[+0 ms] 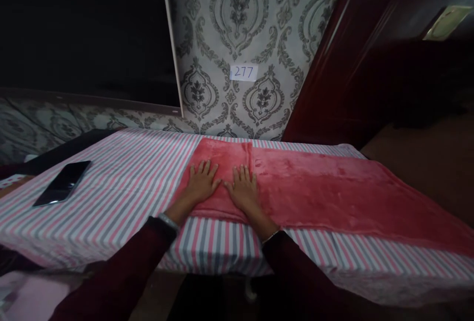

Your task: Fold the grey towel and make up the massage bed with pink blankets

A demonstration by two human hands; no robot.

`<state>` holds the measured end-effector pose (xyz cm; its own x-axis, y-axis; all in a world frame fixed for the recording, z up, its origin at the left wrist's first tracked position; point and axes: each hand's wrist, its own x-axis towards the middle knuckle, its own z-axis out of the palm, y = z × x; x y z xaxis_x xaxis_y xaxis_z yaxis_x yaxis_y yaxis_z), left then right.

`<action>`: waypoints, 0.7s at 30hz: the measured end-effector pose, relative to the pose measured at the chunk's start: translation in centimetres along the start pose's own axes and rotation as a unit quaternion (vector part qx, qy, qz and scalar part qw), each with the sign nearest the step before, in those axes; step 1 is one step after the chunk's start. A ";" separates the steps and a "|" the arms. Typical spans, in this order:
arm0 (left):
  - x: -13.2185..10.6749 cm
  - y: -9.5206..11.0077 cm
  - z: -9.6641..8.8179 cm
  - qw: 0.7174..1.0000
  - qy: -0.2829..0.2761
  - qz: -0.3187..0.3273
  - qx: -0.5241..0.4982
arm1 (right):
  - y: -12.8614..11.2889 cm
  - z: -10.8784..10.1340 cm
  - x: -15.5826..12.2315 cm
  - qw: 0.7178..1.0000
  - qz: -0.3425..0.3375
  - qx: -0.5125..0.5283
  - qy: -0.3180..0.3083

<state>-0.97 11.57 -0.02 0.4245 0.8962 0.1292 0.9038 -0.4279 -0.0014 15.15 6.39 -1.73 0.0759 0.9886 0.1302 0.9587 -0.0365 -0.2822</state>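
A long red plush blanket (333,192) lies across the table, its left part folded over so an edge runs front to back near the middle. My left hand (202,182) rests flat on the folded part, fingers spread. Beside it, my right hand (243,190) also lies flat, fingers apart, close to the fold's edge. The two thumbs come close to each other. Neither hand grips the fabric. The blanket's right end reaches the table's right side.
Under the blanket is a striped tablecloth (122,182) in pink, grey and white. A dark phone (62,182) lies at the left. Behind stand a large black screen (85,34) and a patterned wall with a "277" paper (243,72). A dark red door (355,54) rises at right.
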 end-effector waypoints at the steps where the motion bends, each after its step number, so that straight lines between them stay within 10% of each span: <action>1: -0.2 0.0 0.5 1.000 0.005 -0.001 0.004 | 0.1 0.1 0.0 1.000 -0.001 -0.001 -0.001; 7: 0.6 -1.1 -0.4 0.998 -0.047 0.006 -0.038 | 0.5 -1.8 1.8 0.999 0.001 0.019 -0.031; 15: 9.5 -3.4 -5.9 0.996 -0.043 -0.023 -0.078 | -0.5 -4.8 10.9 0.999 0.029 0.037 0.021; 21: 13.0 -2.6 -2.0 0.997 -0.037 -0.044 -0.060 | 1.7 -1.3 13.6 0.999 0.024 0.002 0.034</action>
<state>2.12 24.11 3.69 0.3501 0.9353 0.0508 0.9269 -0.3537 0.1256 18.15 19.62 0.82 0.1411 0.9735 0.1799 0.9525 -0.0840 -0.2928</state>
